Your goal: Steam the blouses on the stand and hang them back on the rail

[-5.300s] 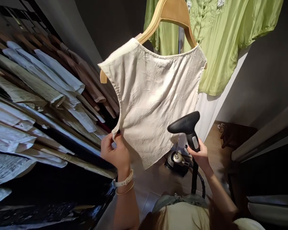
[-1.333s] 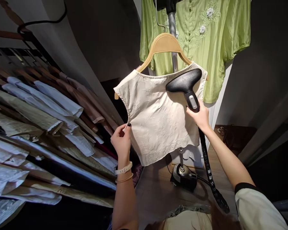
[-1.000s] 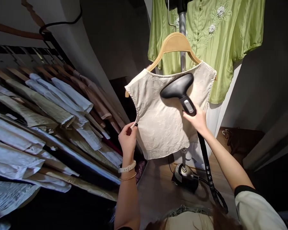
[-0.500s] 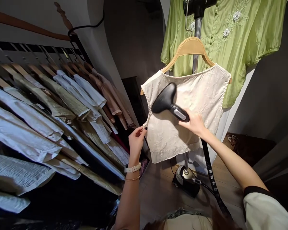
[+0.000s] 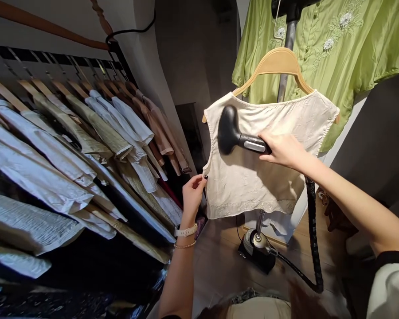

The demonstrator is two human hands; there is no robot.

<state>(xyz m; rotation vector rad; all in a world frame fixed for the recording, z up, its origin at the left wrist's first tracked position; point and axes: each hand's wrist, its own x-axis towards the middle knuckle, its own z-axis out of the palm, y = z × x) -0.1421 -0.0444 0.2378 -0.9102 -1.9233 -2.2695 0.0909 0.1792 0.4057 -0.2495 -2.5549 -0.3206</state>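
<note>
A cream sleeveless top (image 5: 246, 177) hangs from a wooden hanger (image 5: 279, 60) on a metal pole. With its thumb and fingers pinched together, my left hand (image 5: 193, 195) grips the top's left side edge below the armhole. My right hand (image 5: 282, 149) is wrapped round the handle of a black garment steamer head (image 5: 228, 130). The head lies against or just in front of the upper left of the top; I cannot tell whether it touches. A black hose (image 5: 312, 230) runs down from behind my right forearm to the steamer base (image 5: 257, 250) on the floor.
A rack at left carries several garments on wooden hangers, with white shirts (image 5: 36, 155) nearest. Behind the top hangs a green embroidered blouse (image 5: 319, 44). A dark cable (image 5: 133, 31) crosses the wall. Wooden flooring (image 5: 216, 266) lies below.
The steamer head has turned more upright, its handle now nearly level, as my right hand rose and moved right. My left hand still pinches the top's edge. The view has shifted slightly.
</note>
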